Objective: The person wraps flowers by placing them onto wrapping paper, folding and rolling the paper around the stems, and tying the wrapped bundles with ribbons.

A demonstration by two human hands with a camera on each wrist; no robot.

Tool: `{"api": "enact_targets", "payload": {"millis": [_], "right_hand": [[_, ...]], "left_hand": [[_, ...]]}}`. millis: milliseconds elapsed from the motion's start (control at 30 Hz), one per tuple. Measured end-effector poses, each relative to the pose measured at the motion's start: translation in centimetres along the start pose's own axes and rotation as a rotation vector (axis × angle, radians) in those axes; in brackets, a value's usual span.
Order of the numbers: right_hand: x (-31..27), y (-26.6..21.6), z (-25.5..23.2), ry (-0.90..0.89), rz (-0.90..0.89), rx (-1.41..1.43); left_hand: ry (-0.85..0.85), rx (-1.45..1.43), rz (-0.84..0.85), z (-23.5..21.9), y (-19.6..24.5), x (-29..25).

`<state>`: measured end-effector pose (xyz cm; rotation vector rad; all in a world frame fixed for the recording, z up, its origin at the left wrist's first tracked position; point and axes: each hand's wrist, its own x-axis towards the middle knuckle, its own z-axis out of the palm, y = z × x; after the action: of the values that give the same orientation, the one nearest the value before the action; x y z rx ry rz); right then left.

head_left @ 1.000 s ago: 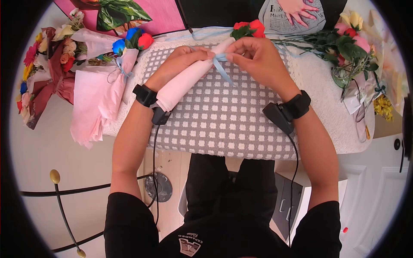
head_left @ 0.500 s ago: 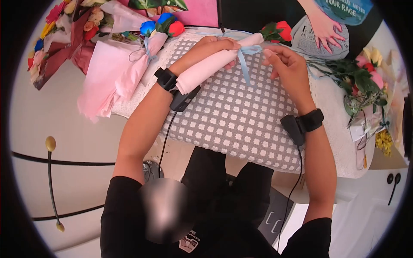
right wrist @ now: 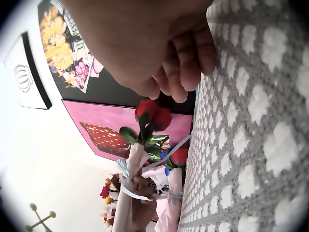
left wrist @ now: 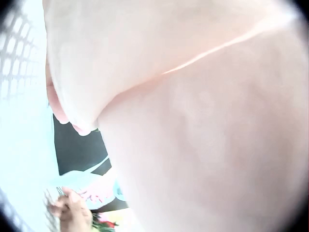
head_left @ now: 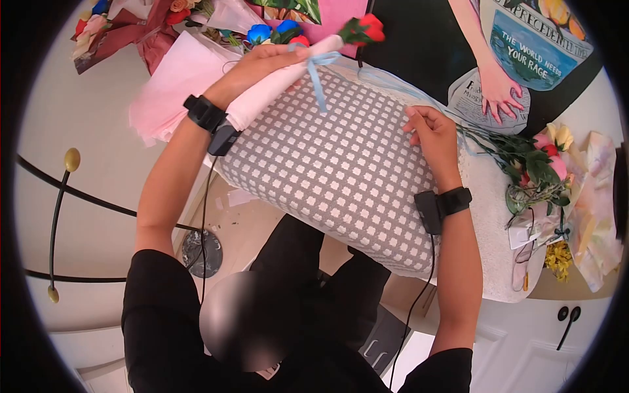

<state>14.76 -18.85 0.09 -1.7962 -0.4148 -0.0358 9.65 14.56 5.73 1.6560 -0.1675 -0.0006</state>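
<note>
My left hand [head_left: 262,64] grips a single red rose [head_left: 371,27] rolled in pale pink paper [head_left: 265,97], the bloom pointing up and right. A light blue ribbon [head_left: 316,80] is tied in a bow round the neck of the wrap, one tail hanging down. My right hand [head_left: 434,141] is apart from it, fingers loosely curled and holding nothing, over the right part of the checked grey-and-white cushion [head_left: 334,157]. In the right wrist view, the rose [right wrist: 153,116] shows beyond my fingers. Pale pink wrapping [left wrist: 203,140] fills much of the left wrist view.
Behind my left hand lies a pink-wrapped bouquet [head_left: 177,85] with blue roses [head_left: 259,34]; a maroon-wrapped bouquet [head_left: 141,33] is farther left. Loose stemmed flowers [head_left: 544,167] lie at right on the white cloth [head_left: 488,262]. Painted pictures [head_left: 531,49] stand at the back.
My right hand has let go of the blue ribbon and moved away from the wrapped rose. My left hand has carried the rose leftward, toward the pink-wrapped bouquet. The head view has turned.
</note>
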Motion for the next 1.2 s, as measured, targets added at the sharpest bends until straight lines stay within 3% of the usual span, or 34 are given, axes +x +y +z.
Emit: {"api": "enact_targets", "payload": {"millis": [100, 300, 367, 433, 567, 733, 867, 967, 1033, 1200], "right_hand": [[0.0, 0.1, 0.0, -0.015, -0.001, 0.002], [-0.1, 0.4, -0.1, -0.021, 0.011, 0.015], [0.0, 0.3, -0.2, -0.025, -0.005, 0.014], [-0.2, 0.5, -0.1, -0.023, -0.006, 0.016], [-0.1, 0.4, -0.1, -0.036, -0.012, 0.028], [-0.3, 0.2, -0.2, -0.043, -0.002, 0.030], [0.1, 1.1, -0.1, -0.042, -0.053, 0.067], [-0.1, 0.6, 0.1, -0.032, -0.027, 0.020], [0.0, 1.0, -0.1, -0.061, -0.030, 0.031], [0.0, 0.7, 0.0, -0.043, -0.007, -0.019]], "left_hand": [[0.092, 0.229, -0.050, -3.1, -0.6, -0.7], [0.177, 0.342, -0.090, -5.7, -3.0, -3.0], [0.175, 0.554, -0.146, -5.1, -1.7, -4.5], [0.164, 0.642, -0.096, -3.5, -1.3, -6.4], [0.113, 1.178, -0.008, 1.3, -0.3, -10.1], [0.382, 1.258, 0.117, 0.0, -2.9, -10.3], [0.491, 1.276, 0.041, -3.4, -3.8, -10.7], [0.573, 1.305, 0.096, -4.1, -4.6, -12.1], [0.622, 1.210, 0.323, -3.6, -4.5, -12.7], [0.858, 1.126, 0.283, -6.3, -2.6, -14.4]]}}
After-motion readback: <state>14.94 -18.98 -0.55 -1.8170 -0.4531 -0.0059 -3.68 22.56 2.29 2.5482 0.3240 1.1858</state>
